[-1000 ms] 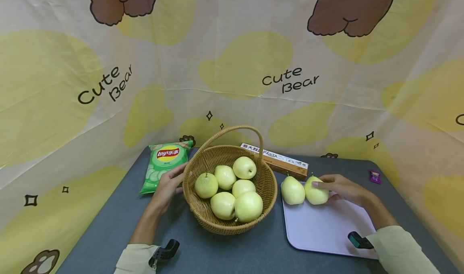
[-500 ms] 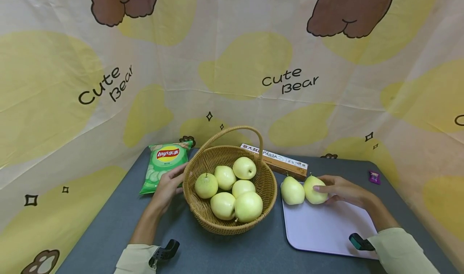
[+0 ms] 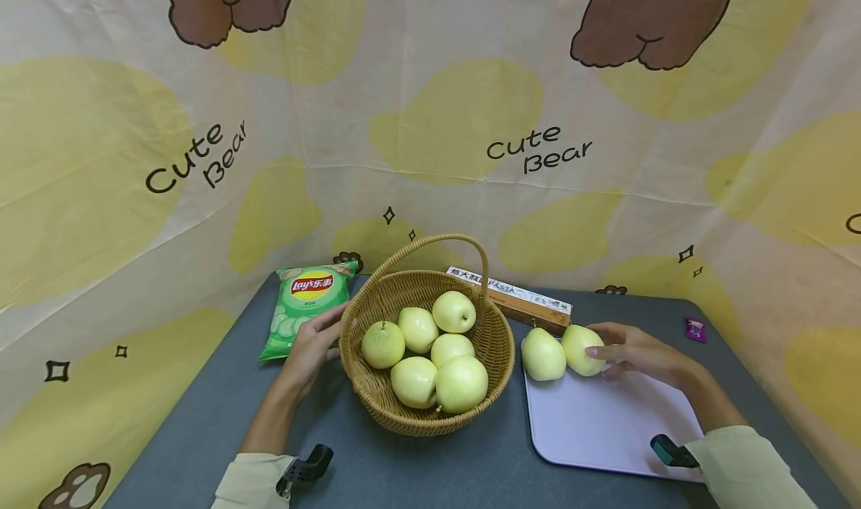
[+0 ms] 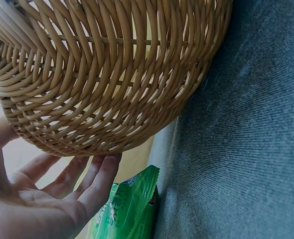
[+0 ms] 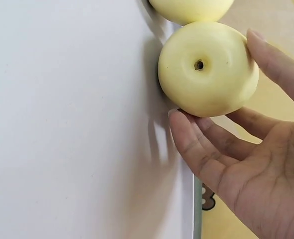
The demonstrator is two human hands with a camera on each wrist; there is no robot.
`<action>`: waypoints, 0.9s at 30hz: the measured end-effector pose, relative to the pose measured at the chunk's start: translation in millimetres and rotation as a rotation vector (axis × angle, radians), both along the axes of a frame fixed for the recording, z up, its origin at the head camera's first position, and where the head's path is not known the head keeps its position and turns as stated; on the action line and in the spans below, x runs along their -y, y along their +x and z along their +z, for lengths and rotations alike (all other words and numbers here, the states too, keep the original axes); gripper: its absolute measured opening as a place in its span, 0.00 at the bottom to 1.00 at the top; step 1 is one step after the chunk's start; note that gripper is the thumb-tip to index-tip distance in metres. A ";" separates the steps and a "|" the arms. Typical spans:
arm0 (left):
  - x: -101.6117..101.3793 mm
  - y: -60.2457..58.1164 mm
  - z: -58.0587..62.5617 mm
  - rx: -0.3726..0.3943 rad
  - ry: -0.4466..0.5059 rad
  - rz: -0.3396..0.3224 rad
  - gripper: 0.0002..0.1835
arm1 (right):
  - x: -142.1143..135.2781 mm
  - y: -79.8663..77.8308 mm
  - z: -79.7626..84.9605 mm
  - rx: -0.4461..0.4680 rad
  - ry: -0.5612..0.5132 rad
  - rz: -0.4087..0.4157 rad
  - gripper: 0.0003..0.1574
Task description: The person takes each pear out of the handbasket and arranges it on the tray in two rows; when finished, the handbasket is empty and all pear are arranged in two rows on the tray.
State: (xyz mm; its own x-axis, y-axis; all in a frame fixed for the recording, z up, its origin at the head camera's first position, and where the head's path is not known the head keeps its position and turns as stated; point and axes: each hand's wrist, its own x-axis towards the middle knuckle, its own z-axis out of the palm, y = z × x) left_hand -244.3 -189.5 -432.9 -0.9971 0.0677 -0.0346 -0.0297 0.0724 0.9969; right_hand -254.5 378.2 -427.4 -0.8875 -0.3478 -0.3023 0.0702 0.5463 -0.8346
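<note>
My right hand point(image 3: 635, 352) holds a pale yellow-green pear point(image 3: 582, 350) at the far left corner of the lilac tray point(image 3: 619, 427). In the right wrist view, the thumb lies on one side of that pear point(image 5: 209, 69) and the fingers on the other. Its bottom end faces the camera, and it touches a second pear point(image 3: 543, 354). My left hand point(image 3: 315, 344) touches the left side of the wicker basket point(image 3: 501, 359), where several pears point(image 3: 413, 382) lie. In the left wrist view, extended fingertips point(image 4: 107, 162) rest against the weave point(image 4: 102, 99).
A green bag of chips point(image 3: 306, 307) lies behind the left hand. Behind the basket and tray is a long pasta box point(image 3: 531, 303). A small purple packet point(image 3: 696, 329) lies at the far right. The basket's tall handle point(image 3: 437, 238) arches above the pears.
The pear in my right hand has tilted, and its stem is no longer visible in the head view. My right hand has shifted slightly right. The left hand and basket stay put.
</note>
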 end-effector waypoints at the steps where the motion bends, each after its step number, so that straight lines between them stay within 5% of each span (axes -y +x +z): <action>1: -0.1 0.0 0.1 0.001 -0.001 0.001 0.32 | -0.2 0.2 0.3 -0.004 0.007 0.000 0.50; 12: -0.3 0.1 0.4 -0.002 0.001 -0.003 0.32 | -0.9 5.9 4.6 -0.022 -0.021 -0.010 0.48; 27: 0.0 0.4 0.1 -0.004 0.016 -0.014 0.33 | 8.5 12.5 43.7 -0.269 0.052 -0.044 0.41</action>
